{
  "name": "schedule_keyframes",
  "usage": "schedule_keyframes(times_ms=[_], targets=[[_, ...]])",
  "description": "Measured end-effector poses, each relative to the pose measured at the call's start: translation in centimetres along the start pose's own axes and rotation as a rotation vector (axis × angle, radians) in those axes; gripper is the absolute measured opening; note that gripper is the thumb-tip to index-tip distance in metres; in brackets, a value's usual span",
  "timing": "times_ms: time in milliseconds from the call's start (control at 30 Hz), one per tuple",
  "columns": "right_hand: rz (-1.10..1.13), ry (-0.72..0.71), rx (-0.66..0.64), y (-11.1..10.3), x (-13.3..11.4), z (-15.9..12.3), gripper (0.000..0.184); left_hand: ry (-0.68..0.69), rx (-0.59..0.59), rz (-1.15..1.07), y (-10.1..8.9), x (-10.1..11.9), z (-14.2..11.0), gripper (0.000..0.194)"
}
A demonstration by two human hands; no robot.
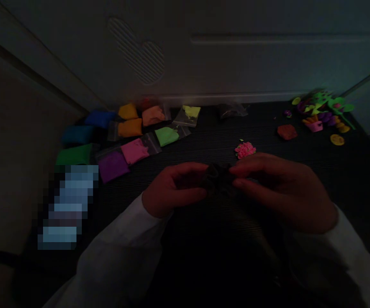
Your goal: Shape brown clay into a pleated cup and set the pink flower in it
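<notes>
Between both hands, above the dark tabletop, is a dark, ruffled, soft-looking piece; the dim light hides its exact kind. My left hand pinches its left side between thumb and fingers. From the right, the thumb and fingertips of my right hand close on the same piece. Just beyond my right fingers lies a pink clay-like flower cluster with small green bits. A reddish-brown lump rests farther right.
Bags of coloured modelling clay line the left and back, among them purple, pink, green and light green. A blurred-out phone-like screen is at left. Small colourful clay shapes crowd the back right, before a pale panel.
</notes>
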State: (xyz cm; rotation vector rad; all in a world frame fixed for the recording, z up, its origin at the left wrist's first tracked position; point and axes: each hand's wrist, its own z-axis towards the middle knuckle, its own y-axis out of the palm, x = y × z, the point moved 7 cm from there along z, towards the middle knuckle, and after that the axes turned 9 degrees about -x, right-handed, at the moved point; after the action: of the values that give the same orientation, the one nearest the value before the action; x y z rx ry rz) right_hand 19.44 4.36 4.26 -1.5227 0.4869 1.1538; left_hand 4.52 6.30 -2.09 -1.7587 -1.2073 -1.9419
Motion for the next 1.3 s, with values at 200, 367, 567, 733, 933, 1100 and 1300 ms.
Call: schedule_keyframes(times_ms=[200, 367, 567, 733, 933, 1100, 1300], targets=[[0.058, 0.007, 0.034, 0.1, 0.0, 0.0, 0.012, 0.013, -0.004, -0.031, 0.3, 0.1, 0.0, 0.027], [0.213, 0.096, 0.032, 0.5, 0.5, -0.2, 0.009, 0.022, 0.013, -0.067, 0.3, -0.2, 0.0, 0.027], [0.421, 0.122, 0.048, 1.1, 0.7, -0.2, 0.013, 0.023, 0.005, -0.148, 0.5, -0.5, 0.0, 0.032], [0.578, 0.126, 0.088, 1.5, 0.9, -0.1, 0.016, 0.041, 0.009, -0.274, 0.8, -0.7, 0.0, 0.031], [0.634, 0.131, 0.09, 1.9, 1.2, -0.1, 0.013, 0.062, -0.016, -0.311, 0.9, -1.0, 0.0, 0.03], [0.629, 0.101, 0.12, 1.6, 1.1, -0.2, 0.02, 0.078, 0.011, -0.3, 0.6, -0.5, 0.1, 0.032], [0.528, 0.058, 0.147, 0.9, 0.8, -0.3, 0.031, 0.078, 0.043, -0.26, 0.4, -0.1, 0.1, 0.033]])
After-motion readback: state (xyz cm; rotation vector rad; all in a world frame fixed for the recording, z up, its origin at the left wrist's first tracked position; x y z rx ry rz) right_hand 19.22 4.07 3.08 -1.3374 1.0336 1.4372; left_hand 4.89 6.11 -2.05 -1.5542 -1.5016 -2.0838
